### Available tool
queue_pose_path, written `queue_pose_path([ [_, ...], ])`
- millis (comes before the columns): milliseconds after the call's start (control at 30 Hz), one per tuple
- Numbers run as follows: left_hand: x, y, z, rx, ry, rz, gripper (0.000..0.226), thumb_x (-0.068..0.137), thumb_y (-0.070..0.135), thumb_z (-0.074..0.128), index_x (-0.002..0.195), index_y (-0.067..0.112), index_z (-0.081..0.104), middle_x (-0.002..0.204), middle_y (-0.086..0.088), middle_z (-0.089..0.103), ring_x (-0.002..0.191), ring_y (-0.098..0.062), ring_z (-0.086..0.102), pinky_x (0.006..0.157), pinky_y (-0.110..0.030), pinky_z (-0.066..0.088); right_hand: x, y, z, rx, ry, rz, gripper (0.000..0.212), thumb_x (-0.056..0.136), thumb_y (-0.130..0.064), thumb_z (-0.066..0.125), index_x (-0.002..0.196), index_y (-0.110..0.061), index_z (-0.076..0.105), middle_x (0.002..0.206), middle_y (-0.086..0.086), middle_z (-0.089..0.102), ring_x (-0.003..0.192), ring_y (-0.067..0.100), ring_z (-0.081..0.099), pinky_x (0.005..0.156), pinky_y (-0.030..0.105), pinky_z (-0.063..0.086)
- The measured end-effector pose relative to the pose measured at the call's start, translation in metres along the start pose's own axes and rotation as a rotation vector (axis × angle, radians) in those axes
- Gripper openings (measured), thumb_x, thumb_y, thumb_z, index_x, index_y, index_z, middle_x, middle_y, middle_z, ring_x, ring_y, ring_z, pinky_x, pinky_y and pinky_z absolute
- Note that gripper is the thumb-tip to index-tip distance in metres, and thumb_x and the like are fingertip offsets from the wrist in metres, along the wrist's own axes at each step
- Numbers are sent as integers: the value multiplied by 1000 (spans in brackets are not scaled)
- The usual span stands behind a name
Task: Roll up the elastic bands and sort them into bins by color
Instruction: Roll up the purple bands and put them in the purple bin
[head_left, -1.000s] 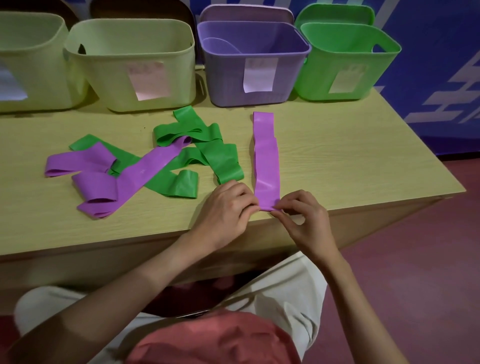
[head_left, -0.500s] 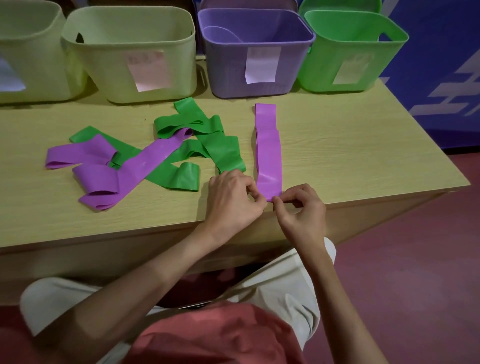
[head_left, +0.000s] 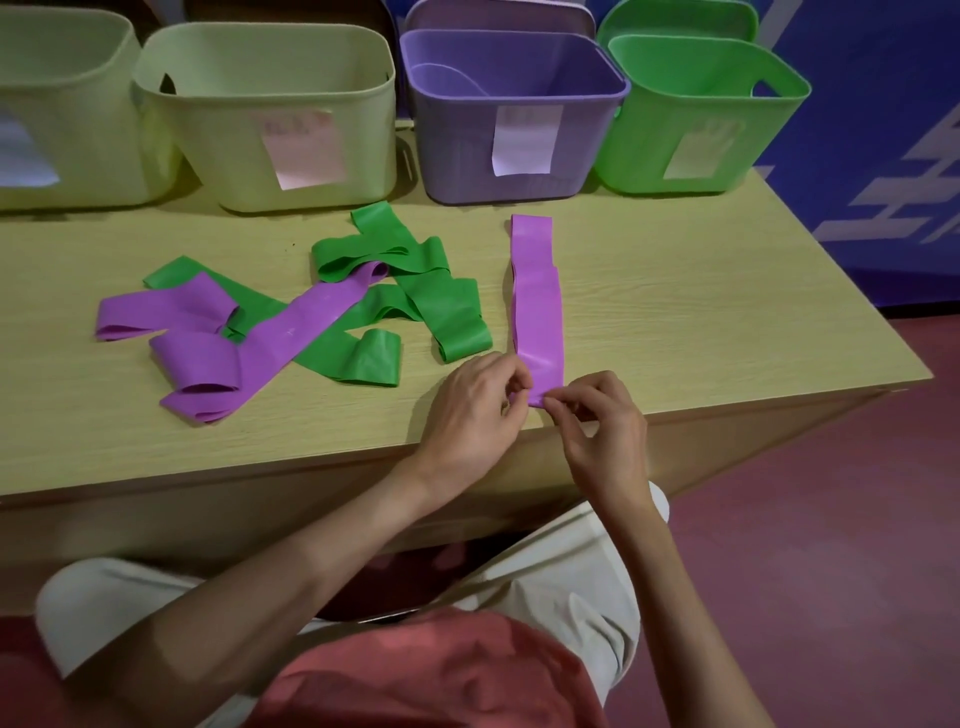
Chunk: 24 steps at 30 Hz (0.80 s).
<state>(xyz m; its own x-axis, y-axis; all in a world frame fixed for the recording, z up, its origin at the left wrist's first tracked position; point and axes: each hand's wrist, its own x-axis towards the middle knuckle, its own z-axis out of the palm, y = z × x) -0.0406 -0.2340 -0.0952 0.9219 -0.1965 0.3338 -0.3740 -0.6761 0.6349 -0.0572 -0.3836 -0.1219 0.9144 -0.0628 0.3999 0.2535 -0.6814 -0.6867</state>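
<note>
The left hand (head_left: 470, 410) and right hand (head_left: 597, 426) both pinch the near end of the flat purple band (head_left: 537, 306) on the table (head_left: 701, 312).

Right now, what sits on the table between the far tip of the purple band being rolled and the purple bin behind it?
Nothing: the head view shows only bare table between the purple band and the purple bin.
</note>
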Motion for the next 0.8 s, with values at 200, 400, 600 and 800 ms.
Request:
queue_pose_path([
  [200,-8,-14,-4,135,-26,250,7,87,14,67,92,9,69,86,-2,67,80,-21,59,73,-36,48,0,13,-7,-41,-8,-221,14,86,-11,72,99,-7,75,90,5,56,83,21,57,69,35,51],
  [400,-7,-14,-4,225,10,314,7,86,12,68,90,7,71,87,-4,65,82,-21,56,72,-33,47,0,13,-4,-70,25,-276,17,86,-11,72,102,-6,74,95,8,56,86,18,52,72,33,49],
  [600,-4,-16,-4,274,1,344,5,86,12,67,86,8,70,86,-5,60,82,-19,52,69,-29,44,-1,11,-1,-100,12,-265,20,88,-7,67,107,-3,71,97,10,54,88,20,51,77,26,45],
  [800,0,-18,-5,275,-32,393,7,87,12,65,89,8,71,87,-4,60,84,-20,52,72,-31,47,0,9,0,-84,-22,-239,22,90,-4,64,111,-5,67,90,4,52,82,21,52,71,35,49],
])
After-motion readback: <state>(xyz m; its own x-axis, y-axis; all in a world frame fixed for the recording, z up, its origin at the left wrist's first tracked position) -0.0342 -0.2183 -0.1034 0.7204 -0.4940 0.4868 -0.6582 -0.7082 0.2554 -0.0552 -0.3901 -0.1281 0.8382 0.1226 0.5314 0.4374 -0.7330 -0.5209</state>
